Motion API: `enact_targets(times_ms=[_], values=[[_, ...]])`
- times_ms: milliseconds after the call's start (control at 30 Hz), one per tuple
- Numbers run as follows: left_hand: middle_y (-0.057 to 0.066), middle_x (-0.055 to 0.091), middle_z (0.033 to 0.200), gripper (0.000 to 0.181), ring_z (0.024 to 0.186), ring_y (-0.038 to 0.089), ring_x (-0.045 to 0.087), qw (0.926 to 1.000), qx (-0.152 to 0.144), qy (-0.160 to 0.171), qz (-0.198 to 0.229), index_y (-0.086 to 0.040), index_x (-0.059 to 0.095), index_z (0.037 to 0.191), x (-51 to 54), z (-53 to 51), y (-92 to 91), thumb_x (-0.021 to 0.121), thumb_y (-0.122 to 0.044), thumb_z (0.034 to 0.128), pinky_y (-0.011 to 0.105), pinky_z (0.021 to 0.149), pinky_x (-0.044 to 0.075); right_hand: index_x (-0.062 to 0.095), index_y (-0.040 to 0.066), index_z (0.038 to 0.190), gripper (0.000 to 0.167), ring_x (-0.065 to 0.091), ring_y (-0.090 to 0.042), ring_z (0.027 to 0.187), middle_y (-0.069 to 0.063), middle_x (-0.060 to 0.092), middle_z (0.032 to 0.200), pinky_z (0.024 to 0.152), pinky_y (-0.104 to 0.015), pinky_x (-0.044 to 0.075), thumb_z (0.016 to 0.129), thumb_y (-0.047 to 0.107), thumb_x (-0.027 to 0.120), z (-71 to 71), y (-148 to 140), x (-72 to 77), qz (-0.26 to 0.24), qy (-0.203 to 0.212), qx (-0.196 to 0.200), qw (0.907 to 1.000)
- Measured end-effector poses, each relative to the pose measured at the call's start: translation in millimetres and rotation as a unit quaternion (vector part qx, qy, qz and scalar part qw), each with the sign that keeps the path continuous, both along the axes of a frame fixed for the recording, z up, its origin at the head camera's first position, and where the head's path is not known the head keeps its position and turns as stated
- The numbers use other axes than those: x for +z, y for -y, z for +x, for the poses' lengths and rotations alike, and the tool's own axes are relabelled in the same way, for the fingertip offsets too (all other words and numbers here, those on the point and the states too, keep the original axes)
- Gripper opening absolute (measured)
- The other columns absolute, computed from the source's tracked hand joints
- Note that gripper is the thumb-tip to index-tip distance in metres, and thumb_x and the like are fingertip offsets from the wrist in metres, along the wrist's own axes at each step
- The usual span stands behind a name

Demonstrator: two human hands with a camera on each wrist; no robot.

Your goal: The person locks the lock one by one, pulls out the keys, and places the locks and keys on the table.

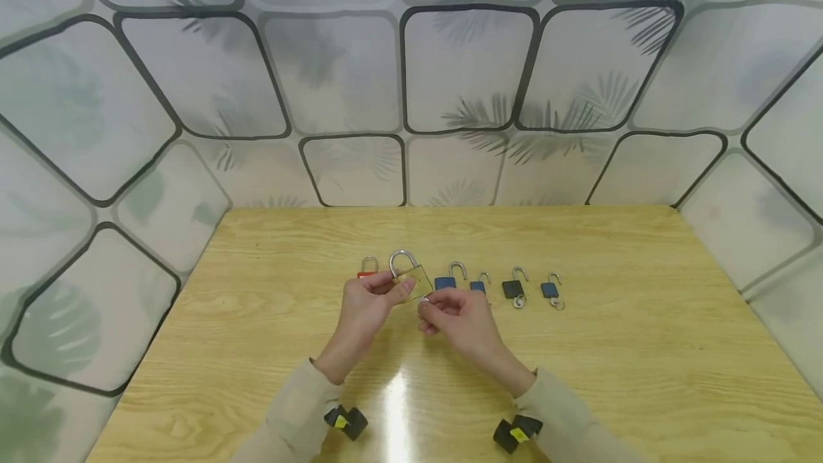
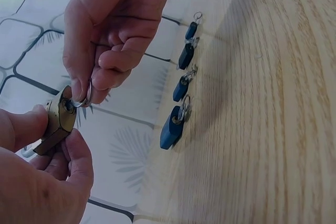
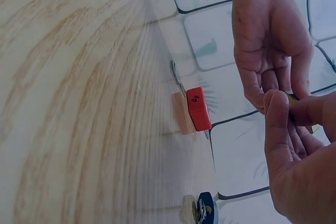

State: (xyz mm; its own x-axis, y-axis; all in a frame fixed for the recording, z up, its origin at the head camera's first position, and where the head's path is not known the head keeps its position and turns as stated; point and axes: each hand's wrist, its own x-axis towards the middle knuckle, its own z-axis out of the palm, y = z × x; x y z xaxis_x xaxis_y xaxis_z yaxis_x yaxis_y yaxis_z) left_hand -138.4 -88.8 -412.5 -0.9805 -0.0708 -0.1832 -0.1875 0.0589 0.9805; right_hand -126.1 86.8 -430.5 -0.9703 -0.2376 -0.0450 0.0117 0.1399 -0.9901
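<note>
My left hand (image 1: pixel 365 307) holds a brass padlock (image 1: pixel 419 280) up over the table, thumb on one face and fingers behind. Its silver shackle (image 1: pixel 403 254) points away from me; whether it is latched I cannot tell. At the padlock's lower end my right hand (image 1: pixel 468 321) pinches a key (image 2: pixel 79 103) with a ring on it. The key sits at the keyhole side of the body, its blade hidden in the left wrist view. Both hands largely cover the brass padlock in the right wrist view.
Behind the hands a row of padlocks lies on the wooden table (image 1: pixel 643 349): a red one (image 3: pixel 198 109), two blue ones (image 1: pixel 445 283) (image 1: pixel 477 286), a black one (image 1: pixel 513 289) and a small blue one (image 1: pixel 549 290). Patterned fabric (image 1: pixel 469 70) walls the back and sides.
</note>
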Motion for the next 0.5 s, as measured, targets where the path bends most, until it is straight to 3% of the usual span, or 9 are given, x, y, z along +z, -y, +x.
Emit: enact_targets(times_ms=[167, 500], values=[[0.013, 0.079, 0.105, 0.035, 0.094, 0.012, 0.073, 0.9999, 0.013, 0.000, 0.003, 0.001, 0.075, 0.115, -0.6, -0.1, -1.5, 0.081, -0.023, 0.0898, 0.034, 0.093, 0.058, 0.074, -0.006, 0.098, 0.014, 0.075, -0.019, 0.071, -0.030, 0.074, 0.091, 0.067, -0.033, 0.064, 0.096, 0.007, 0.070, -1.0, -0.2, 1.7, -0.001, 0.000, 0.001, 1.0000], [0.017, 0.078, 0.104, 0.036, 0.090, 0.011, 0.073, 0.9997, 0.024, -0.006, 0.005, 0.005, 0.073, 0.115, -3.1, 1.9, -5.7, 0.081, -0.019, 0.0901, 0.028, 0.087, 0.057, 0.073, -0.004, 0.094, 0.010, 0.073, -0.016, 0.066, -0.023, 0.075, 0.083, 0.066, -0.039, 0.064, 0.095, 0.006, 0.071, 1.0, -1.9, 4.6, 0.017, 0.002, -0.004, 0.9998]])
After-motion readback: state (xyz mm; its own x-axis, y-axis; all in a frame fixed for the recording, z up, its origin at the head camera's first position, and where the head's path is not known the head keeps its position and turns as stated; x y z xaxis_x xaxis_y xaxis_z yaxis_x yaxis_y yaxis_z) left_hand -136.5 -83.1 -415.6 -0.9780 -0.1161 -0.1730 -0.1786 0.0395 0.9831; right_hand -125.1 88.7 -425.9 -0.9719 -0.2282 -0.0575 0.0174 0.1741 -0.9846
